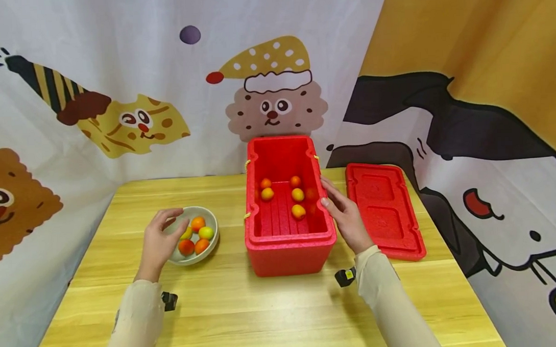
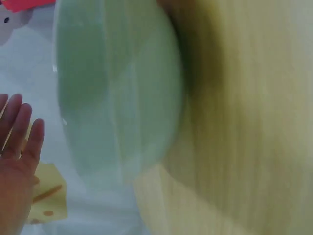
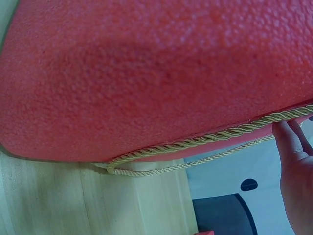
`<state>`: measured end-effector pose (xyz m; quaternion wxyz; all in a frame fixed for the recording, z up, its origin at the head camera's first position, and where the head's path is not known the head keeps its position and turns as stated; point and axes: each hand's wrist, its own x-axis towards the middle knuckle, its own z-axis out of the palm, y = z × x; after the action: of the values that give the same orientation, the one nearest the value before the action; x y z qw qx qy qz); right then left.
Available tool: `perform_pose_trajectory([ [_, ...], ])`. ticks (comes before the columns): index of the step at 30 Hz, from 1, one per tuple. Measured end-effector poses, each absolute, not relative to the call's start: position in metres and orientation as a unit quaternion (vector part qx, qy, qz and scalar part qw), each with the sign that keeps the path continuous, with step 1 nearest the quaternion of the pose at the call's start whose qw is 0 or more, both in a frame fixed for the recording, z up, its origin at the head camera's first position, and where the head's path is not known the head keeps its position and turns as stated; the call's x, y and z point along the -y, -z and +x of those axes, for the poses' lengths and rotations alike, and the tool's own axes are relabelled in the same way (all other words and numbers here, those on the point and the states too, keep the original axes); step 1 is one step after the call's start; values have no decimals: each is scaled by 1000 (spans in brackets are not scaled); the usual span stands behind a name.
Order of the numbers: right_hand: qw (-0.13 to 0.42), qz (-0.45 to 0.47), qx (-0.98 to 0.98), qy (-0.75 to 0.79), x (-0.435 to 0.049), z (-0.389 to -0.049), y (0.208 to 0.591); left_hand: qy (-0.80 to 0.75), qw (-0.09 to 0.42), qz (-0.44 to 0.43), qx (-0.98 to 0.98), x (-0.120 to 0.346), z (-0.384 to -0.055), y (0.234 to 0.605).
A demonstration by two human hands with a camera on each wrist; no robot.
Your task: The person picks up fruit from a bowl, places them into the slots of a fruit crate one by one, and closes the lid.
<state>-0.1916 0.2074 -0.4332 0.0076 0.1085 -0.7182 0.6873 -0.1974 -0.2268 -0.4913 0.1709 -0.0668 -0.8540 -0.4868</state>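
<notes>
My left hand (image 1: 162, 241) hovers at the left rim of a pale green bowl (image 1: 215, 249), thumb and fingers apart with nothing between them. Inside the bowl lie several small round fruits, orange ones (image 1: 198, 224) and yellow ones (image 1: 206, 233). The left wrist view shows the bowl's outer side and the hand's spread fingers (image 2: 19, 127). A red foam box (image 1: 290, 257) stands uncovered at the middle, with several orange and yellow fruits (image 1: 299, 211) on its floor. My right hand (image 1: 346, 217) rests against the box's right wall, its fingers touching near a gold rope (image 3: 195, 141).
A red lid (image 1: 384, 210) lies flat on the wooden table (image 1: 209, 319), right of the box. Behind the table hangs a cartoon-printed curtain (image 1: 153, 24). The rope loops along the box's side.
</notes>
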Motion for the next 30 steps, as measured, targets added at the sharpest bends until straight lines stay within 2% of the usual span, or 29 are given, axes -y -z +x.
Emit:
perform_pose_trajectory([
  [9,0,107,715,-691,-206,-193,434,466,101,-65,877,244,-187,511],
  [20,2,104,721,-685,-208,-192,434,412,1,-74,908,249,-185,514],
  [30,-7,89,732,-675,-208,-190,431,316,-20,-106,943,248,-186,512],
])
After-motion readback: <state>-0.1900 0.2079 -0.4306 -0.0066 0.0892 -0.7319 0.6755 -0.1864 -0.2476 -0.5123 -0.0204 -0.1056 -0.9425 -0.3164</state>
